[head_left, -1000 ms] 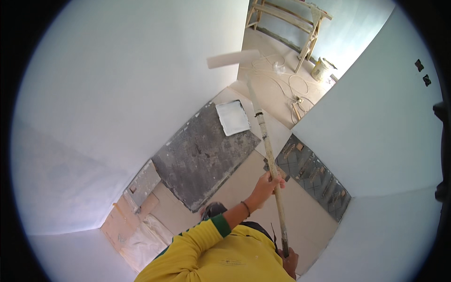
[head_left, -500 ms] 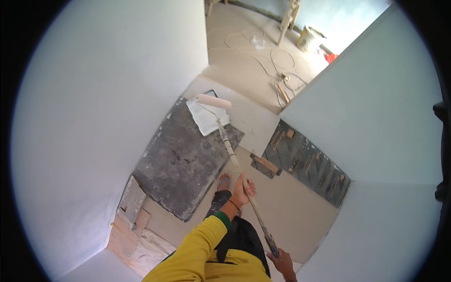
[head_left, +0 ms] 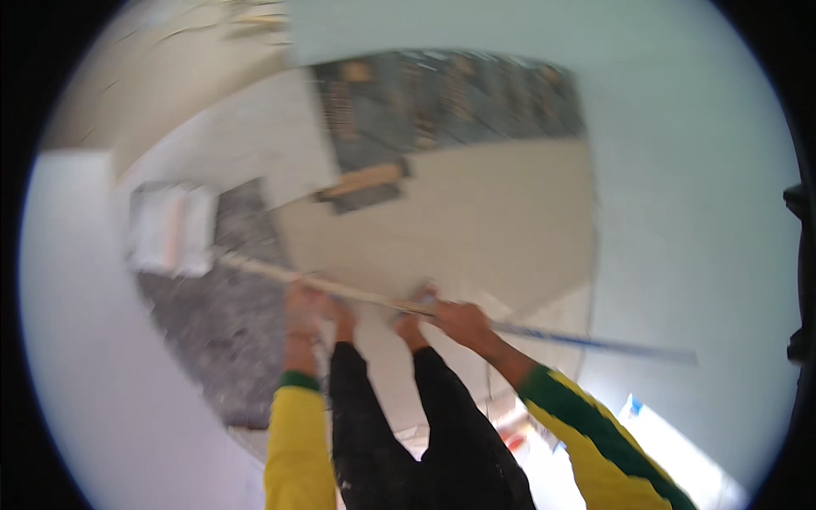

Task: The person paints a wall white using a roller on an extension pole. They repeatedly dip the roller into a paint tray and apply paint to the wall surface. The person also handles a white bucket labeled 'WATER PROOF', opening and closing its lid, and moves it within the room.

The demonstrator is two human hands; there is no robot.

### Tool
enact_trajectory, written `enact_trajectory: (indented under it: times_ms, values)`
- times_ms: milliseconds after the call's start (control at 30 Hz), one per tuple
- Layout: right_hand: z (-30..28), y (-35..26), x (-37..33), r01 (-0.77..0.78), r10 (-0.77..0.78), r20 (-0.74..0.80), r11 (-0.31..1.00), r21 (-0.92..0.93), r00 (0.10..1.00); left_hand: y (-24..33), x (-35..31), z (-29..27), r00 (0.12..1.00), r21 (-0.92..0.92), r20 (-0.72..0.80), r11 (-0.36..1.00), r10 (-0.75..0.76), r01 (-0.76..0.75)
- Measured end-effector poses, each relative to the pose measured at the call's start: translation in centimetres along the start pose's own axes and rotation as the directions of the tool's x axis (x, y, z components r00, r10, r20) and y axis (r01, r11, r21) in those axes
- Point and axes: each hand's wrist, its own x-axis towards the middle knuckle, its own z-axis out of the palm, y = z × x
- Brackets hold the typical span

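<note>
A paint roller (head_left: pixel 175 231) on a long pole (head_left: pixel 365 294) lies across in front of me. Its pale sleeve is over the white paint tray (head_left: pixel 201 223); motion blur hides whether it touches the tray. My left hand (head_left: pixel 304 308) is closed round the pole on the side nearer the roller. Farther right along it, my right hand (head_left: pixel 461 323) grips the pole too, with the blue end sticking out toward the right wall. Beneath the tray is a dark, stained sheet (head_left: pixel 228 319) on the floor.
Walls stand at the left (head_left: pixel 76 297) and right (head_left: pixel 680 212). Dark tiles (head_left: pixel 476 98) with wooden pieces lie along the far wall. A wooden block (head_left: pixel 370 179) rests on a small dark tile in mid-floor. My bare feet are close below the pole.
My view has swung to the right. The pole now runs crosswise, the right hand has slid farther up it, and the roller remains at the tray.
</note>
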Motion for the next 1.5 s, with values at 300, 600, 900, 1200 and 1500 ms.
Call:
enact_trajectory:
  times_ms: [300, 600, 900, 1200, 1500]
  values:
    - [10.2, 4.2, 7.7, -0.06, 0.073, -0.09, 0.989, 0.138, 0.993, -9.0, -18.7, -5.9, 0.818, -0.219, -0.167, 0.83, -0.55, 0.513]
    - [23.5, 13.2, 21.4, -0.186, 0.213, -0.141, 0.965, 0.183, 0.967, -11.0, -23.1, -7.0, 0.806, -0.019, -0.214, 0.827, -0.552, 0.562]
    - [18.3, 17.4, 7.8, -0.177, 0.27, -0.064, 0.774, 0.607, 0.961, -2.6, -19.0, 7.1, 0.753, 0.281, -0.311, 0.701, -0.58, 0.656]
    - [19.2, 13.1, -37.0, -0.57, 0.868, 0.105, 0.224, 0.79, 0.486, 18.1, -16.5, 29.0, 0.778, 0.569, 0.38, 0.79, -0.501, 0.231]
    - [32.3, -15.7, -60.7, -0.328, 0.766, 0.638, -0.584, 0.742, 0.08, 24.8, -14.1, 33.6, 0.487, 0.856, 0.517, 0.414, -0.704, -0.31]
